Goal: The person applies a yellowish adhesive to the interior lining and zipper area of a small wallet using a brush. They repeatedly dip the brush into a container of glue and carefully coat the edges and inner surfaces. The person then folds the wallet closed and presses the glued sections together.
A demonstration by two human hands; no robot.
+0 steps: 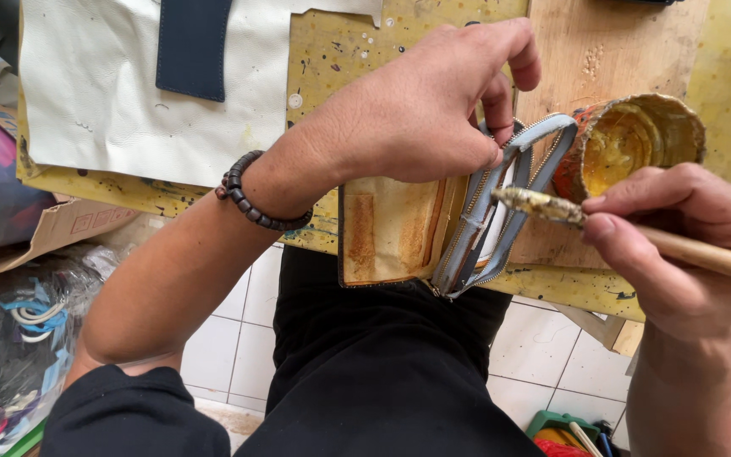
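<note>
The right hand (678,228) pinches a wooden brush (543,206), its glue-laden tip over the grey zipper strip (501,199). The left hand (433,106) presses closed on that strip and the tan wallet piece (391,228) at the table (590,51) edge. Thin, even strokes probably suit; the glue pot (632,144) stands just beside

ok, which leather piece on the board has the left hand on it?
The tan piece with the grey zipper at the board's near edge, under the left hand. The white sheet with the navy strip lies untouched, farther left.
</note>
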